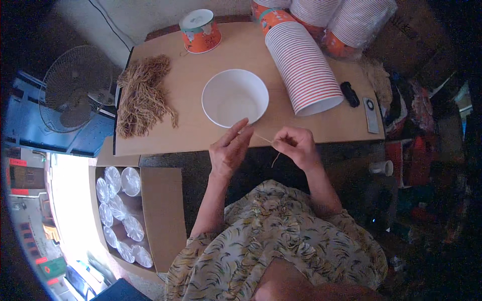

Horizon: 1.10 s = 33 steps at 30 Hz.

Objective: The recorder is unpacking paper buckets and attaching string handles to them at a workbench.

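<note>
A white paper tub stands on the table before me, its open mouth up. My left hand is at the near rim, its fingers close together and one reaching along the rim. A thin tan string runs from the left fingertips to my right hand. The right thumb and fingers are closed in a pinch on it, and a loose tail hangs below them. How the left fingers grip their end is partly hidden. A tangled bundle of tan strings lies on the table's left.
An orange patterned tub stands upside down at the back of the table. A long nested stack of white tubs lies to the right, with wrapped stacks behind. Beside it are a black object, a cardboard box of wrapped tubs, and a fan.
</note>
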### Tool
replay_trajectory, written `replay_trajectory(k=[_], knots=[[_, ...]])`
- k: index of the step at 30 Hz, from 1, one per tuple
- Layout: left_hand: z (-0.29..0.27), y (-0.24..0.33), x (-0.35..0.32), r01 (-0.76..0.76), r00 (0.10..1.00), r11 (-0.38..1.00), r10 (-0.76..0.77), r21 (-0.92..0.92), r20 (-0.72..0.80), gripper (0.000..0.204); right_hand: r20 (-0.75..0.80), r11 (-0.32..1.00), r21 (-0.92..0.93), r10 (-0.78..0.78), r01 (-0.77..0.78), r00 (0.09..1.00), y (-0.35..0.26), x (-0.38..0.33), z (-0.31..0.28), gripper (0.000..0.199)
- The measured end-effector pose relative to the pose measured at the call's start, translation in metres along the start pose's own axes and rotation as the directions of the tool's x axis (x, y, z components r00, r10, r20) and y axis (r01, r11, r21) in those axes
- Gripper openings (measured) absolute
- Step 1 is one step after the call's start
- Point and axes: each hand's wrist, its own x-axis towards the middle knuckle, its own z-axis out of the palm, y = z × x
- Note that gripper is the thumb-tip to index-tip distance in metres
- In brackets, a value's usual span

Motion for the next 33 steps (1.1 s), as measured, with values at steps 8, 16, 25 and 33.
replay_trajectory(k=[8, 16, 25, 33], knots=[[-0.008, 0.004, 0.013, 0.092, 0.993, 0.995, -0.09, 0.026, -0.072, 0.014, 0.016, 0.948, 0.301, -0.108, 0.099, 0.994, 0.016, -0.011, -0.027, 0.011], [-0.03, 0.013, 0.023, 0.332, 0.941, 0.943, -0.333, 0.039, 0.053, 0.032, -0.17, 0.851, 0.525, 0.108, -0.003, 0.98, 0.023, -0.007, -0.02, 0.007], [-0.052, -0.007, 0.037, 0.157, 0.978, 0.954, -0.186, 0.256, 0.092, 0.026, -0.318, 0.671, 0.728, 0.143, 0.145, 0.937, 0.026, 0.013, -0.007, 0.032], [0.015, 0.04, 0.013, 0.357, 0.916, 0.888, -0.273, -0.29, 0.294, 0.041, -0.211, 0.555, 0.82, 0.064, 0.141, 0.975, 0.028, 0.027, 0.011, 0.024]])
